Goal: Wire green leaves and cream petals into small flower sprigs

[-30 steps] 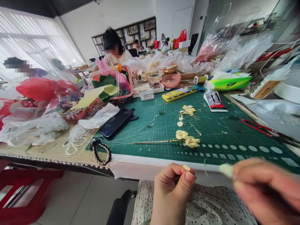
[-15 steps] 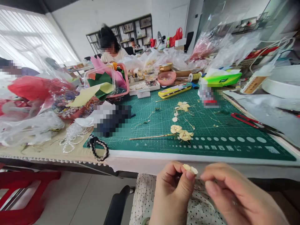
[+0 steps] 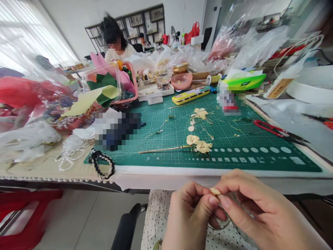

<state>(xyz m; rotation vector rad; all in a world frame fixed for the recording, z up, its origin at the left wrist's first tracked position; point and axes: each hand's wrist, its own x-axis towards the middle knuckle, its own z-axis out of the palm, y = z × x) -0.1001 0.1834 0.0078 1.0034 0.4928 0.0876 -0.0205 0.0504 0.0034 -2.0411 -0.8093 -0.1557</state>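
A small cream flower piece (image 3: pixel 215 191) is pinched between the fingertips of my left hand (image 3: pixel 194 211), over my lap near the table's front edge. From the right, my right hand (image 3: pixel 249 205) has its thumb and forefinger closed on the same piece, mostly covering it. A thin wire loop hangs below the fingers. On the green cutting mat (image 3: pixel 161 130) lies a gold hairpin stick (image 3: pixel 161 150) with cream flowers (image 3: pixel 202 146) at its right end. Farther back on the mat are more cream petals (image 3: pixel 199 113) and fine wires.
Red-handled scissors (image 3: pixel 270 129) lie at the mat's right. A yellow tin (image 3: pixel 191 96), a pink bowl (image 3: pixel 181 81) and a glue bottle (image 3: pixel 279 85) stand behind. Plastic bags and a beaded loop (image 3: pixel 102 166) are at left. A person (image 3: pixel 119 52) sits across the table.
My right hand has moved left and closed onto the flower piece, which now shows less between the fingers. The view has shifted slightly.
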